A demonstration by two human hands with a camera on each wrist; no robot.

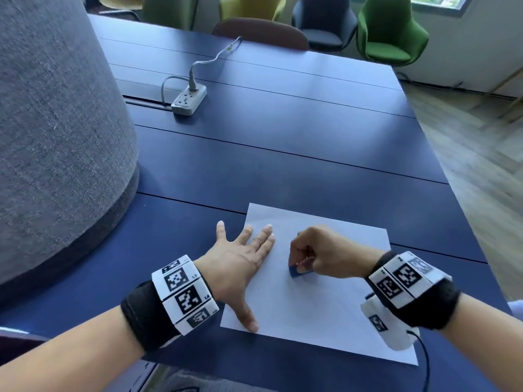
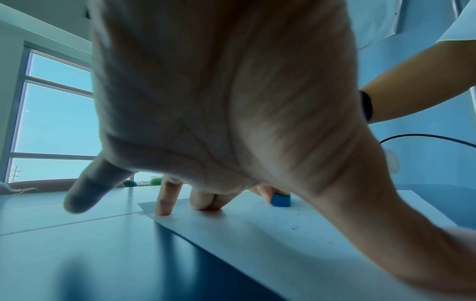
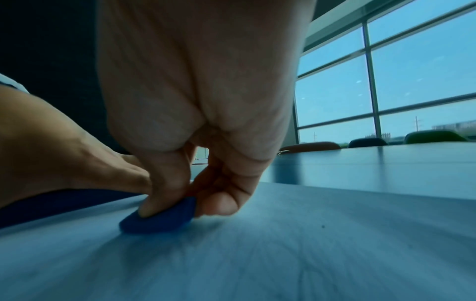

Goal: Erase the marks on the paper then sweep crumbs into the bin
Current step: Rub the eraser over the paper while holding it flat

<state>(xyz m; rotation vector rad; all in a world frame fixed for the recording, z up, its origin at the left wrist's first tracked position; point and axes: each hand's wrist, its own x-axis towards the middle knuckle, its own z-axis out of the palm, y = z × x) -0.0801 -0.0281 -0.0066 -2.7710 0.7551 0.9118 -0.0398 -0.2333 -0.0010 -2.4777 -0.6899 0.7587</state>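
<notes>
A white sheet of paper (image 1: pixel 334 312) lies on the dark blue table (image 1: pixel 283 154) near its front edge. My left hand (image 1: pixel 243 261) lies flat with spread fingers on the paper's left side, holding it down. My right hand (image 1: pixel 311 256) pinches a small blue eraser (image 1: pixel 296 271) between thumb and fingers, its lower face pressed on the paper near the middle. In the left wrist view the eraser (image 2: pixel 280 200) shows beyond my fingertips (image 2: pixel 163 203), with dark crumbs (image 2: pixel 296 226) scattered on the paper. The right wrist view shows the eraser (image 3: pixel 159 219) under my thumb. Pencil marks are too faint to make out.
A white power strip (image 1: pixel 189 101) with a grey cable lies at the table's far left. A large grey fabric partition (image 1: pixel 56 131) rises along the left. Several chairs (image 1: pixel 390 32) stand beyond the far edge. A black cable (image 1: pixel 424 360) hangs from my right wrist. No bin is in view.
</notes>
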